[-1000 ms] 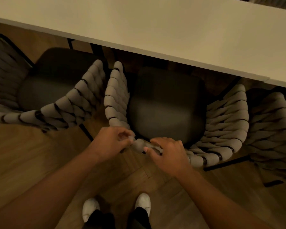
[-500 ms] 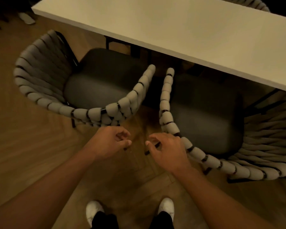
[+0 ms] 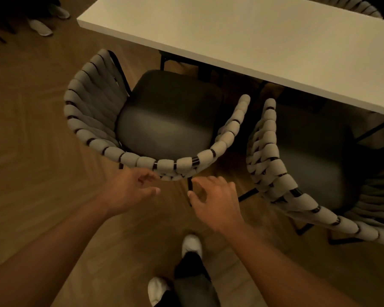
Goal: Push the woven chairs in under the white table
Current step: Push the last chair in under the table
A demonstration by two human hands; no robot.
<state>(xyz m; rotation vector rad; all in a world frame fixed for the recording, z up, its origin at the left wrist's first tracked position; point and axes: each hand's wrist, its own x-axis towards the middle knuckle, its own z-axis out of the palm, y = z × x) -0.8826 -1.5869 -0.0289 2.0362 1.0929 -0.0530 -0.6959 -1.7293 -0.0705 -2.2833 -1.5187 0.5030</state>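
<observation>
fingers of the left hand and right hand are hanging loosely bent, gripping nothing.
a woven chair is sitting at their 12 o'clock, just beside them, near the white worktop; a second woven chair is standing at 3 o'clock.

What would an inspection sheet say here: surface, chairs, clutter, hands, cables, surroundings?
Surface: white table, its corner at upper left.
Job's things: left chair turned at an angle, seat out in front of the table; right chair beside it, seat front close to the table edge.
Clutter: nothing seen.
Hands: left hand open, fingers by the left chair's back rim, contact unclear; right hand open, holding nothing, just short of the rim.
Cables: nothing seen.
Surroundings: wood floor; shoes at upper left; far chair behind the table.
</observation>
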